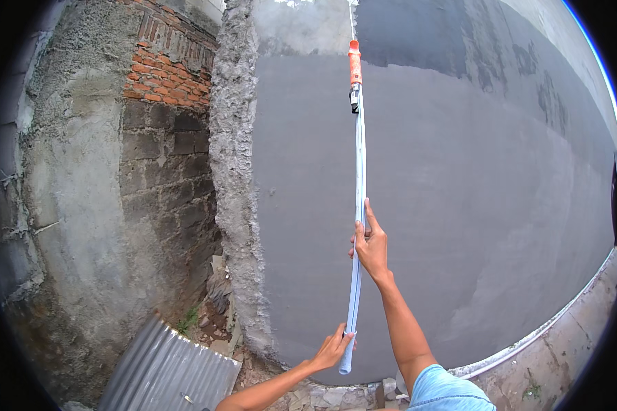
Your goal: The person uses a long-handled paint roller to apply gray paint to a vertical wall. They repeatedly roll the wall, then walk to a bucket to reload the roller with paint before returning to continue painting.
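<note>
Upright before the grey plastered wall (pixel 416 180) stands a long pale blue and white pole (pixel 360 169). Near its lower end my left hand (pixel 334 347) is closed around it, just above the rounded tip. Higher up, my right hand (pixel 373 249) grips the same pole with the index finger laid along it. At the pole's upper end is an orange tool handle (pixel 355 64), joined by a dark and silver fastening (pixel 354 99). A thin pale rod (pixel 351 23) rises from the handle; its far end is out of view.
A rough, broken concrete edge (pixel 236 180) bounds the wall's left side. Beyond it stand exposed bricks (pixel 164 77) and block masonry. Corrugated metal sheeting (pixel 169 365) lies at the lower left beside rubble. A pale pipe (pixel 524 352) follows the wall's base at the right.
</note>
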`<state>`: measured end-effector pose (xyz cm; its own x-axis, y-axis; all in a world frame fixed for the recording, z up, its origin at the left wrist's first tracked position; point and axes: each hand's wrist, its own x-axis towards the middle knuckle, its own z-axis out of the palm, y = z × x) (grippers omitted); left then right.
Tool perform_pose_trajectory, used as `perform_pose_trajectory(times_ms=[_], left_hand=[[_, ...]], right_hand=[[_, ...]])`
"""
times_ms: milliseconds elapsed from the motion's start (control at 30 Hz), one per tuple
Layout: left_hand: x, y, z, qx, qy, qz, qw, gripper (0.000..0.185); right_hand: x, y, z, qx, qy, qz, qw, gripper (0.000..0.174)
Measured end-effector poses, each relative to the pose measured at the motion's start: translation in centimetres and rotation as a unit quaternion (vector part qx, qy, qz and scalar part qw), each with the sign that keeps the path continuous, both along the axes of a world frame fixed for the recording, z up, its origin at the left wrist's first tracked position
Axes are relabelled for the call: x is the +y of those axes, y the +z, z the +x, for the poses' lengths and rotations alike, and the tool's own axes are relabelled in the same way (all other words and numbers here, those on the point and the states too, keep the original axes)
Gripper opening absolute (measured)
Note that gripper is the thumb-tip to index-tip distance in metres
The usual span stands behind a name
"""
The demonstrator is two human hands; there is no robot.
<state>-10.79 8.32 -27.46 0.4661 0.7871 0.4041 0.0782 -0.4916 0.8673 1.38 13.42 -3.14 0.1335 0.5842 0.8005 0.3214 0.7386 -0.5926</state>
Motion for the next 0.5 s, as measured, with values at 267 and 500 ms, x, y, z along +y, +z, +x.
perform_pose_trajectory(times_ms=[267, 500], left_hand=[[-12.7, 2.4, -2.4, -0.018, -0.069, -0.054, 0.996, 0.036], [-8.2, 16.2, -2.7, -0.027, -0.127, -0.024, 0.991, 0.041]], right_hand=[[-9.6, 0.9, -1.6, 0.022, 0.019, 0.016, 0.999, 0.051], [-8.2, 13.9, -1.9, 0.002, -0.076, 0.024, 0.997, 0.053]])
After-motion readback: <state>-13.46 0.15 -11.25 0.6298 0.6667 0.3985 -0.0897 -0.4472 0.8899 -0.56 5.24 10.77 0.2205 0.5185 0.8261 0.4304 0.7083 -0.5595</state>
